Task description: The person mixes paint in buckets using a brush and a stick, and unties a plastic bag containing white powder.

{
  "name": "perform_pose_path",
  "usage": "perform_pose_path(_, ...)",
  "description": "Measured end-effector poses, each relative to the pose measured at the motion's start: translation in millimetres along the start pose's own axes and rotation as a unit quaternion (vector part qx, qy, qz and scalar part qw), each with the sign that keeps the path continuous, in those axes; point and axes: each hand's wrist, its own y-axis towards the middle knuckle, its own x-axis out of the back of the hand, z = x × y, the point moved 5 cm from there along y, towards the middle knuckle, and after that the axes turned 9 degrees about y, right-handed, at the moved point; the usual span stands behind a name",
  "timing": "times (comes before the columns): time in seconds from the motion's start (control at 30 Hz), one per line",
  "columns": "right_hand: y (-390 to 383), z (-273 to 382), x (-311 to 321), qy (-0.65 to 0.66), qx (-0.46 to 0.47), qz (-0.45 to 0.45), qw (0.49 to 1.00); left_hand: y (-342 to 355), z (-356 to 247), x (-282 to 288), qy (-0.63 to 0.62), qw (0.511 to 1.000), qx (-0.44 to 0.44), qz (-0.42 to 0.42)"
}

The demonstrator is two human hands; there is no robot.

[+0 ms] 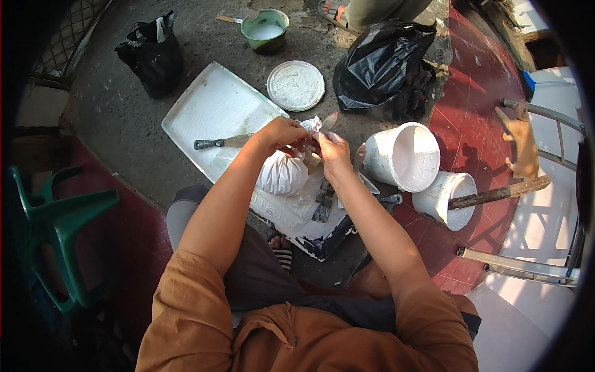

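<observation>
1. Gripping the gathered top of a white bag [284,174], the person's two hands meet just past its bulge, from about twelve to two o'clock; the bag itself sits full and rounded on a white-smeared tray [186,124], in front of the sitter.
2. The left hand [282,133] comes in over the twelve o'clock side, fingers bent and pinched at the neck; from where I stand, some fingertips are hidden.
3. The right hand [334,149] works at one to two o'clock, thumb and fingers closed on the same bunched end. I can't tell whether a tie is there.
4. To manage this neck well, I'd say one hand should pinch low, near the bulge, while the other twists the loose end tight; squeezing the belly could force the contents up.
5. Elbow room matters too: a putty knife [209,144] lies at ten o'clock, beneath the left forearm's reach, and a white bucket [375,158] stands at three.
6. The paste-covered lid [295,85] at twelve looks easily smudged by a careless sleeve.
</observation>
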Motion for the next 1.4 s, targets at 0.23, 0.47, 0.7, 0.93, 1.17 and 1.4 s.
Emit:
perform_pose_path(0.23, -9.1, -2.7, -5.9, 0.024, 0.025, -0.004, 0.999, 3.2, 2.1, -6.3, -0.01, 0.999, 0.003, -0.035)
perform_pose_path(0.47, -7.1, 1.8, 0.8, -0.056, 0.144, 0.005, 0.988, 9.4, -1.2, -7.1, 0.032, 0.99, -0.083, -0.111)
perform_pose_path(0.7, -5.6, 10.9, 5.5, -0.3, 0.242, 0.024, 0.922, 12.3, 3.4, -7.9, 0.031, 0.99, -0.073, -0.12)
perform_pose_path(0.93, -0.4, 11.8, 7.9, -0.248, 0.252, 0.065, 0.933, 17.6, 9.0, -12.4, -0.065, 0.992, -0.058, -0.086)
perform_pose_path(1.17, 3.3, 27.8, 11.0, -0.326, 0.305, 0.098, 0.89, 21.6, 9.2, -16.2, -0.101, 0.992, -0.057, -0.057)
perform_pose_path(1.4, -11.7, 35.7, -4.7, -0.375, 0.34, 0.118, 0.855, 22.5, 20.4, -8.8, -0.106, 0.989, -0.071, -0.077)
